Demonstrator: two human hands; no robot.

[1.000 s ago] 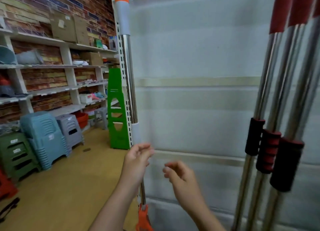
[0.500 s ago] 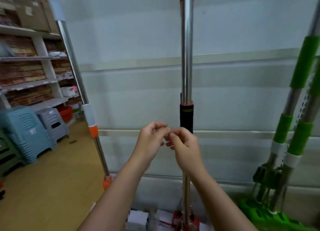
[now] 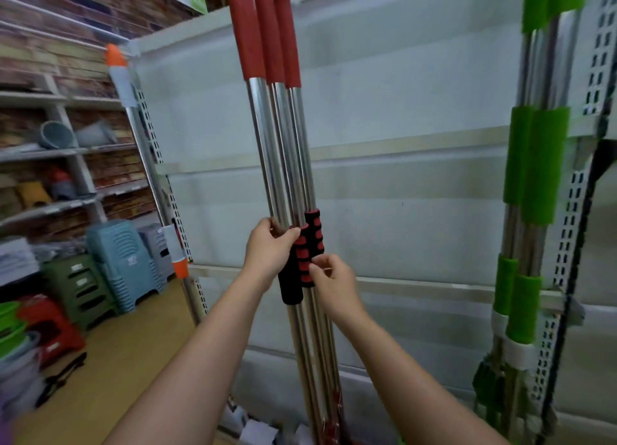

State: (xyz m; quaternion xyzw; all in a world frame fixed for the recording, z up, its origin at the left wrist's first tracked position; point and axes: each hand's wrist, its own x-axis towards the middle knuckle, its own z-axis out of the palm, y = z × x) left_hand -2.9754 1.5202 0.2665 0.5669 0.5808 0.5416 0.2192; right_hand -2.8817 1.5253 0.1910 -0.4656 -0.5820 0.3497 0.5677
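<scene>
You are holding the three red-sleeved poles (image 3: 283, 150) at the centre of your view. Their long axis is running almost upright, with the red sleeves pointing to 11 o'clock and the lower ends dropping toward 5 o'clock. Your left hand (image 3: 270, 251) is curling its fingers around the steel shafts, and your right hand (image 3: 334, 281) is pinching the ribbed grip (image 3: 305, 264) in its fingers. The green-sleeved poles (image 3: 534, 177) are standing at 3 o'clock, well apart.

Both hands now sit on the red-handled poles (image 3: 283, 150): the left hand (image 3: 268, 252) grips the steel shafts, the right hand (image 3: 329, 279) pinches a red-and-black grip (image 3: 305, 261), no longer meeting fingertip to fingertip.
</scene>
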